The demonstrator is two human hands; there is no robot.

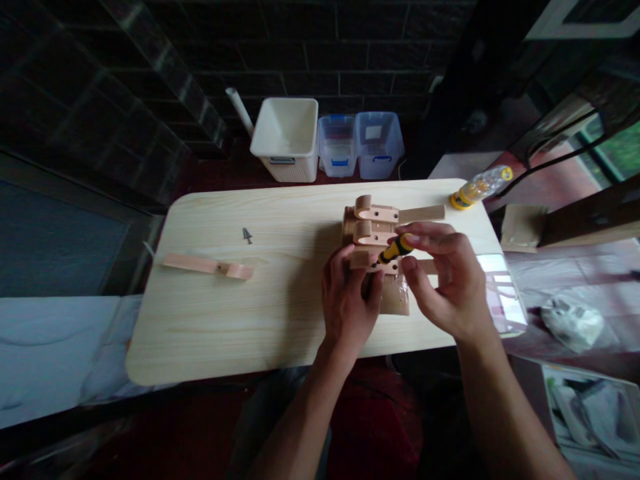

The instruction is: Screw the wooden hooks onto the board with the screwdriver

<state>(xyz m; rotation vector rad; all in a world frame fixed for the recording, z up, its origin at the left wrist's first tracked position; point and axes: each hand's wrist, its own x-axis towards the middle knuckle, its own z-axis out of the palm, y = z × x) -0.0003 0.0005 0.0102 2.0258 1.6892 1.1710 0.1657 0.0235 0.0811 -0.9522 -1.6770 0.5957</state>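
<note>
My right hand pinches a yellow and black screwdriver between thumb and fingers. The tool slants down to the left, its tip at the nearest of three wooden hooks. My left hand grips that hook's left side, thumb and fingers pressed around it. Behind it, the middle hook and the far hook lie in a row, with dark screws or screw holes in them. Under the row is a brown block or box, mostly covered. Clear wrapping shows at the near side.
A separate wooden strip with a hook lies at the table's left, near several loose screws. A clear, yellow-ended container is at the back right corner; a shiny flat object lies at the right edge. Bins stand beyond the table.
</note>
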